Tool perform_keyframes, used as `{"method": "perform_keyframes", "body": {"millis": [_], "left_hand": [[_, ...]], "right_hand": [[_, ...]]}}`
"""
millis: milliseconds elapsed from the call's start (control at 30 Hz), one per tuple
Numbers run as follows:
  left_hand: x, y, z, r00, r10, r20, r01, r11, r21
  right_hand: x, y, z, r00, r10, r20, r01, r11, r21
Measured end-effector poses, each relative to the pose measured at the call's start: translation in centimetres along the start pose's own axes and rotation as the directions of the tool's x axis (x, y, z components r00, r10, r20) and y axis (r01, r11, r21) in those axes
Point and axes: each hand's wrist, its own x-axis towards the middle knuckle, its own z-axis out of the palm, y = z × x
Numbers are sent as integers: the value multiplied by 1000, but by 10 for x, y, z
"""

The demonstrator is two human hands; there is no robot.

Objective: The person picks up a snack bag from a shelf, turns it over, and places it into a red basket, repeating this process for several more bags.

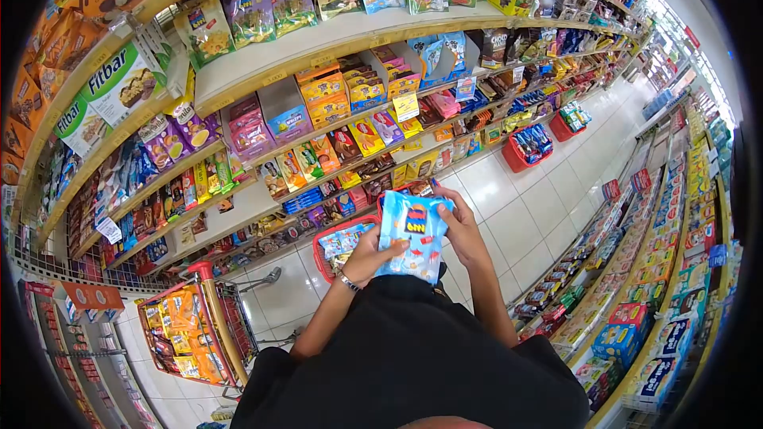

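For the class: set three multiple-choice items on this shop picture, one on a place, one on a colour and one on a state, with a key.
1. Where does the trolley stand?
A. on the person's right
B. on the person's left, by the shelves
C. at the far end of the aisle

2. What colour is most of the held packet?
A. light blue
B. green
C. black

3. How is the packet held?
A. it lies on the floor
B. one hand alone holds it
C. the left hand and the right hand both grip it

Key: 1 B, the trolley is at the lower left. 2 A, the wrapper is pale blue. 3 C, fingers of both hands close on it.
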Motion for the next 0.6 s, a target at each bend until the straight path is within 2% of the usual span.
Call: {"method": "perform_keyframes", "body": {"millis": [33, 100, 133, 167, 233, 333, 433, 467, 600], "left_hand": [[1, 1, 0, 999, 25, -36, -25, 1000, 4], [0, 10, 3, 986, 95, -138, -104, 993, -58], [-1, 14, 2, 964, 207, -166, -210, 978, 0], [1, 15, -4, 954, 243, -177, -241, 970, 36], [-2, 19, -13, 946, 256, -200, -241, 966, 96], [-10, 29, -9, 933, 310, -185, -308, 951, 41], [-15, 26, -14, 931, 274, -241, -258, 961, 96], [-13, 24, -12, 912, 323, -254, -317, 946, 65], [-13, 24, -16, 904, 330, -271, -340, 940, 11]], "right_hand": [[-1, 2, 0, 1000, 9, -2, -9, 1000, -5], [1, 7, 10, 992, -74, 106, 68, 996, 64], [-2, 2, 20, 984, -93, 154, 83, 994, 67], [-2, 4, 24, 985, -55, 161, 45, 997, 67], [0, 11, 34, 962, -71, 263, 91, 994, -64], [2, 9, 42, 970, -33, 240, 54, 995, -82], [2, 6, 46, 965, -20, 260, 44, 995, -87], [3, 4, 47, 961, -36, 275, 61, 995, -84], [2, 5, 52, 963, 27, 269, 3, 994, -110]]}}
